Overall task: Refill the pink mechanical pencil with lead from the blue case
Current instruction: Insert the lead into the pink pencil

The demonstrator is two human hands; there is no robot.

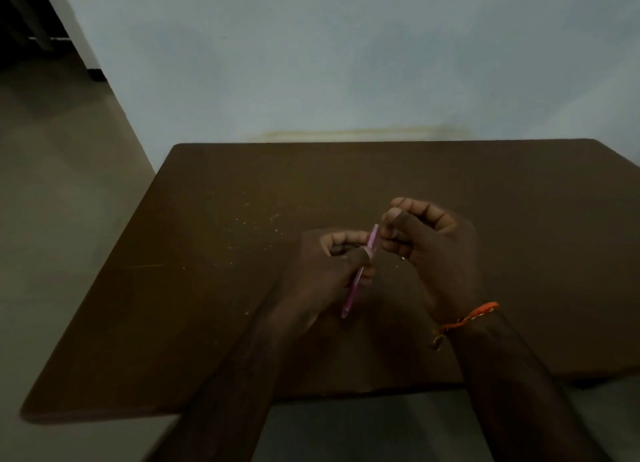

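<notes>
My left hand [325, 264] grips the pink mechanical pencil [360, 274] around its middle, above the brown table [207, 288]. The pencil tilts, with its upper end pointing up and right and its lower end toward me. My right hand [426, 243] sits just right of that upper end, thumb and forefinger pinched together close to it. What the pinch holds is too thin and dim to make out. The blue case is not in sight.
Pale crumbs [256, 219] are scattered on the table left of my hands. An orange thread band [467, 319] circles my right wrist. A light wall rises behind the table's far edge; floor lies to the left.
</notes>
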